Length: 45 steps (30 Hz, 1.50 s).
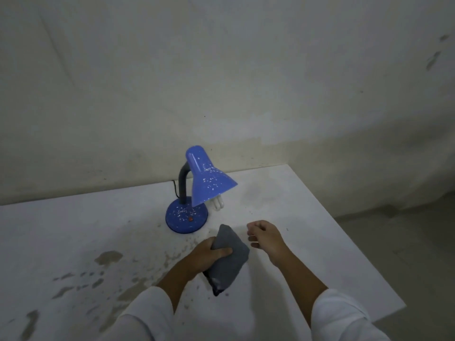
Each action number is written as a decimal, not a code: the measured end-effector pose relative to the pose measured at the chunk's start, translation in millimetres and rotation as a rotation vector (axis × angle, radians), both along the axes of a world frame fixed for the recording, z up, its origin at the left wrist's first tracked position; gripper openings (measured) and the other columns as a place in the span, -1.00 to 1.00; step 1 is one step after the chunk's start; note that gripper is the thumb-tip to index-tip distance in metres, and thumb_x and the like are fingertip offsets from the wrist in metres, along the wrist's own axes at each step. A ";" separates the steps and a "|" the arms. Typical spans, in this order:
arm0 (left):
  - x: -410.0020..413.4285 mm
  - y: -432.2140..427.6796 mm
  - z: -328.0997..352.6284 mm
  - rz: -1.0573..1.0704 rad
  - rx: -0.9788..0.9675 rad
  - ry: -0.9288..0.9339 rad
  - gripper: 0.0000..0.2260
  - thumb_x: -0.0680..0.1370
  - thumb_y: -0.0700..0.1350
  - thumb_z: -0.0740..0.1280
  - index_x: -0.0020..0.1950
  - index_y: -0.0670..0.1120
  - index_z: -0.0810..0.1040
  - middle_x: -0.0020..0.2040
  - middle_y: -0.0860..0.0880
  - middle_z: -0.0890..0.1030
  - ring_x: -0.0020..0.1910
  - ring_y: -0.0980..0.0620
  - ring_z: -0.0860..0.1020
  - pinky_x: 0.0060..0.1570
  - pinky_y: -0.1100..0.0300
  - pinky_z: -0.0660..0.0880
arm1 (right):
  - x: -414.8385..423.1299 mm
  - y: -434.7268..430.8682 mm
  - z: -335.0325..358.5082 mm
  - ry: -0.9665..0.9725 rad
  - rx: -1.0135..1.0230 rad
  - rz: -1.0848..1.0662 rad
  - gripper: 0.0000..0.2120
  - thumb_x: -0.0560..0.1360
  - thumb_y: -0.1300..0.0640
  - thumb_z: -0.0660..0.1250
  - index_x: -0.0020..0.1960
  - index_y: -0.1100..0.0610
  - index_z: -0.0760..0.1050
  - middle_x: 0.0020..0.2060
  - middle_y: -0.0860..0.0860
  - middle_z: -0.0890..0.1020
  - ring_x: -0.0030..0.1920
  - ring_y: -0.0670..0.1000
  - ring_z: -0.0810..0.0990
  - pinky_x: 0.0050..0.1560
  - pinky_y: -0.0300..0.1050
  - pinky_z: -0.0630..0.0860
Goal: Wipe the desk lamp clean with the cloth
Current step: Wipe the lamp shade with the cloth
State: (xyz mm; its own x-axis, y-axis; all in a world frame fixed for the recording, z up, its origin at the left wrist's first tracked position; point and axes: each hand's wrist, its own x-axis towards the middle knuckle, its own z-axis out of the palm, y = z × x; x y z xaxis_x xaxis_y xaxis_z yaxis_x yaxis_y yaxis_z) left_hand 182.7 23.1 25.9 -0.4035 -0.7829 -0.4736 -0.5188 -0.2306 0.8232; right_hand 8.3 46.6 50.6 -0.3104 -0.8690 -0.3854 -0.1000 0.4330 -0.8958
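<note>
Near lamp (pixel 197 190), cloth (pixel 227 259) within left grip (pixel 209 254)

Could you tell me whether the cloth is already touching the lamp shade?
No, the grey cloth is gripped in the left hand above the table, well short of the speckled blue lamp shade.

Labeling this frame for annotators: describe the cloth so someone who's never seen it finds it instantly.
On the stained white table, look nearer the person than the blue desk lamp. The cloth is the folded dark grey pad gripped in the left hand, the only grey soft item there; the right hand holds nothing visible.
</note>
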 end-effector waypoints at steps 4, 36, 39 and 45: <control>38.4 -8.6 -1.1 -0.058 -0.025 -0.177 -0.48 0.48 0.03 0.35 0.36 -0.17 0.32 0.35 -0.15 0.44 0.28 -0.11 0.44 0.26 0.07 0.41 | 19.3 -5.2 16.5 0.009 -0.076 -0.169 -0.79 0.57 0.10 0.21 0.15 0.16 0.42 0.05 0.13 0.54 -0.02 0.09 0.58 0.01 -0.10 0.55; 54.1 -48.5 90.4 -0.003 -1.031 -0.003 -0.78 0.61 -0.14 0.13 0.22 -0.18 0.38 0.02 -0.01 0.32 -0.10 0.13 0.39 -0.09 0.43 0.34 | 60.3 -36.3 70.6 0.110 -0.349 0.150 -0.45 0.59 -0.01 0.15 0.51 0.06 0.05 0.49 0.03 0.20 0.45 0.03 0.26 0.40 -0.08 0.24; 68.7 -50.9 91.1 -0.027 -1.012 0.023 -0.80 0.59 -0.02 0.11 0.13 -0.10 0.37 0.01 -0.04 0.39 -0.11 0.15 0.46 -0.10 0.29 0.41 | 61.8 -36.7 69.4 0.088 -0.344 0.126 -0.40 0.56 -0.06 0.19 0.51 0.04 0.06 0.50 0.01 0.18 0.47 0.03 0.24 0.42 -0.03 0.25; 60.0 -93.8 103.7 0.373 -0.908 0.116 -0.67 0.55 0.01 0.20 0.17 -0.21 0.40 0.09 -0.23 0.48 0.04 -0.16 0.51 0.04 -0.06 0.53 | 62.0 -36.9 68.1 0.069 -0.309 0.100 -0.35 0.54 -0.11 0.19 0.52 0.03 0.01 0.51 0.00 0.18 0.49 0.02 0.20 0.45 0.00 0.21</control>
State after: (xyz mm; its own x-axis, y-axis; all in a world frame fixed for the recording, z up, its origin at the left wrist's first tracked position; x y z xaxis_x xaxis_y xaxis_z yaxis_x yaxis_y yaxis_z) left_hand 242.7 -70.6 129.6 -0.0631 -0.9159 0.3964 -0.4465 0.3812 0.8096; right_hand 70.3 9.7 118.7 -0.2341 -0.9689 -0.0800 -0.1929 0.1269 -0.9730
